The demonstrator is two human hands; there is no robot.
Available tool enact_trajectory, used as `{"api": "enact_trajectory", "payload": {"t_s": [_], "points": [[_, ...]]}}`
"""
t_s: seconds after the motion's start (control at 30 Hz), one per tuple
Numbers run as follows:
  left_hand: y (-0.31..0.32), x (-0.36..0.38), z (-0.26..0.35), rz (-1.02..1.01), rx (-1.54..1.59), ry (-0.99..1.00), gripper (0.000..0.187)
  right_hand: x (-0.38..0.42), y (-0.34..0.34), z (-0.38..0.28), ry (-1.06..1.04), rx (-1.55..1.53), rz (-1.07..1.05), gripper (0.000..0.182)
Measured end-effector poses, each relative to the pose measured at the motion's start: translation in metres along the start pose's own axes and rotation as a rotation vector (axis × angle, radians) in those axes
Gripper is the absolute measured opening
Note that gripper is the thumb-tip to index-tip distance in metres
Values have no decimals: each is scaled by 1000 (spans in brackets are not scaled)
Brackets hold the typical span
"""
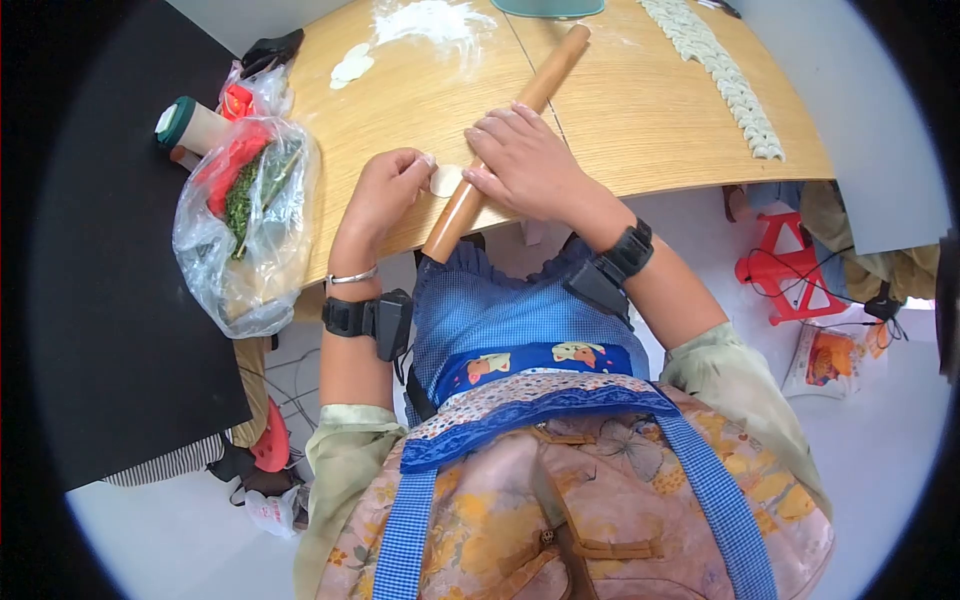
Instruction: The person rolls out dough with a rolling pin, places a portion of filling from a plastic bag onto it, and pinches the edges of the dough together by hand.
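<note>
A long wooden rolling pin (pixel 553 72) lies slanted across the table, its near end reaching past the front edge. My right hand (pixel 528 165) rests on top of it, fingers laid over the wood. Left of the pin is a small round white dough wrapper (pixel 445 181), its right edge against or under the pin. My left hand (pixel 385 192) is closed at the wrapper's left edge, thumb and fingers pinching it. Several flattened dough rounds (pixel 351 66) lie farther back on the left, beside a patch of white flour (pixel 430 22).
Rows of shaped dumplings (pixel 735 95) line the table's right side. A greenish container (pixel 548 6) stands at the back. On the left are a plastic bag (pixel 245 220) with green leaves and a green-lidded cup (pixel 190 127). A red stool (pixel 785 265) stands on the floor at right.
</note>
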State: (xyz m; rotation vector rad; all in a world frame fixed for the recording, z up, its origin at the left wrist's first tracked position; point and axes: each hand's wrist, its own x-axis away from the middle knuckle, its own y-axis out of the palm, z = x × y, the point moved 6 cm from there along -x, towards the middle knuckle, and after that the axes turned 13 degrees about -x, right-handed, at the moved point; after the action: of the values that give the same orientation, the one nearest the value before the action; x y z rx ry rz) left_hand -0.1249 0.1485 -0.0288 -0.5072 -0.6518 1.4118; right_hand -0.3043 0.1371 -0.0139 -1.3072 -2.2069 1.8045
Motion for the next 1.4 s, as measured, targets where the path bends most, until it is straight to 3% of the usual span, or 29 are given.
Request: {"api": "enact_trajectory", "payload": {"t_s": [0.1,0.17,0.3,0.5,0.57,0.87,1.4], "points": [[0,-5,-4,-21,97,-40,34,-23,8,-2,-43,-5,57,46],[1,-6,-6,-9,162,-68,40,-40,17,-1,58,-49,-132,41],[0,-8,-7,-18,219,-61,42,-63,30,-2,99,-29,-197,38],[0,-5,-7,-19,51,-39,26,-46,27,1,69,9,-75,39],[1,-8,-6,17,-128,97,20,-31,18,3,54,-58,11,44],[6,2,-14,158,73,14,19,10,1,3,58,23,54,48],[8,3,-7,143,105,-85,13,-24,9,-5,17,4,90,44]]}}
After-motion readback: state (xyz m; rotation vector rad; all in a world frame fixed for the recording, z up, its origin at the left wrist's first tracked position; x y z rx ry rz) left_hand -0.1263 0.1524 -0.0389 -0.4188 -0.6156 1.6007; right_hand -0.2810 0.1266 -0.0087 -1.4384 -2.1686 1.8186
